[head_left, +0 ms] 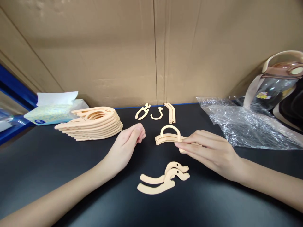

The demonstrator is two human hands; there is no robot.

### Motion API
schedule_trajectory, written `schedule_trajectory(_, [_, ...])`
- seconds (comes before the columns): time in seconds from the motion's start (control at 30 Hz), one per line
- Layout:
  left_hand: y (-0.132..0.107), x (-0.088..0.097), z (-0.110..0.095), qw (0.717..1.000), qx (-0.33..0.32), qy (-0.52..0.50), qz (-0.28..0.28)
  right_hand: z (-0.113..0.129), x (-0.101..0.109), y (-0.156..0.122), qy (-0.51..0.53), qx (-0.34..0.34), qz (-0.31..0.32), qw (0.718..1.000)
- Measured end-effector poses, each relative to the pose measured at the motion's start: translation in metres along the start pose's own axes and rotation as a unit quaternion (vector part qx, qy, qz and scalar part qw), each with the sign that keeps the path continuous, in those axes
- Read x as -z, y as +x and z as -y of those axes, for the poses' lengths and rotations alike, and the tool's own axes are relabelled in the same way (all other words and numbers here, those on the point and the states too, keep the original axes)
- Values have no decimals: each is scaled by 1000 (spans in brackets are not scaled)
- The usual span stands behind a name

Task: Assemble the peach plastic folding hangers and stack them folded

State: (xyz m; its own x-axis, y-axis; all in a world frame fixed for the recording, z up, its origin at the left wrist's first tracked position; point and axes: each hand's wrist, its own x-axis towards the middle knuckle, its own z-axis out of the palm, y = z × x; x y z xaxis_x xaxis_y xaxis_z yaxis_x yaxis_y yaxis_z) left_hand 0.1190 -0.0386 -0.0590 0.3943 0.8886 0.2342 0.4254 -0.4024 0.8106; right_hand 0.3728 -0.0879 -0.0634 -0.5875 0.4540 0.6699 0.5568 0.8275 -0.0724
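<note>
My right hand (210, 151) pinches one end of a cream plastic hanger hook (170, 126), its curve rising toward the wall. Directly behind and below the hook lie two curved hanger arm strips (165, 138), partly covered by my fingers. My left hand (130, 142) rests closed on the table to the left; whether anything is inside it is hidden. Nearer me, two flat cream hanger pieces (156, 188) with wavy, animal-like ends lie overlapping. Left of my left hand stands a stack of folded cream hangers (94, 126).
At the back lie small cream parts (143, 112), a loose hook (157, 114) and two strips (171, 113). A tissue pack (54, 110) stands behind the stack. Clear plastic wrap (246, 126) and a strapped bottle (276, 88) occupy the right. A cardboard wall (106, 50) borders the black table (106, 195).
</note>
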Motion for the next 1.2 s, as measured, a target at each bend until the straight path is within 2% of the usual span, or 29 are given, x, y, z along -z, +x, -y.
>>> schedule_trajectory(0.17, [-8,0,-4,996,-39,64,44,-3,-2,-3,52,-60,-22,997])
schedule_trajectory(0.3, [-13,-2,-6,987,-95,115,52,-6,-3,-2,111,-132,-25,985])
schedule_trajectory(0.37, [-14,-4,-5,975,-144,162,55,-5,-3,-1,123,-157,-23,980])
schedule_trajectory(0.47, [-13,-7,-2,939,-219,263,49,-4,-2,-1,131,-188,-20,973])
schedule_trajectory(0.53, [-12,-9,0,921,-238,306,44,-5,-2,-1,143,-219,-20,965])
schedule_trajectory(0.8, [-12,-11,0,908,-227,351,23,-15,-5,-1,211,-307,-25,928])
schedule_trajectory(0.93, [-11,-12,0,911,-196,362,11,-16,-6,0,226,-309,-22,924])
schedule_trajectory(1.2, [-9,-12,0,905,-177,386,31,-16,-6,-1,242,-292,3,925])
